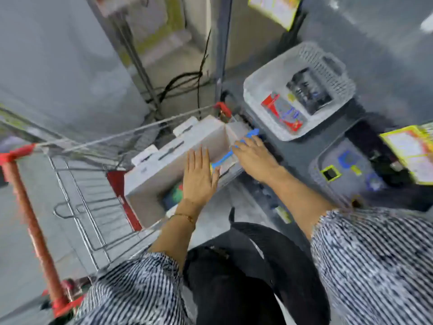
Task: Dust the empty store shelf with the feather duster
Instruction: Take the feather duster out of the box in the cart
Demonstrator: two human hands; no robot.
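Observation:
The feather duster shows only as a bright blue handle (pixel 223 160) lying slantwise across white boxes (pixel 178 160) in a wire shopping cart (pixel 77 207); its feathers are hidden. My right hand (pixel 255 158) lies over the upper part of the handle with its fingers curled around it. To the left, my left hand (pixel 199 179) is flat with its fingers straight, the thumb touching the handle's lower end. A dark grey store shelf (pixel 295 153) stands just right of the cart. The picture is blurred.
On the shelf sit a white plastic basket (pixel 257 90) with red packets and a grey basket (pixel 316 165) with small items. Yellow price cards (pixel 407 156) hang at the right. The cart's red handle bar (pixel 30 219) is at left. Black cables (pixel 182 83) lie on the floor behind.

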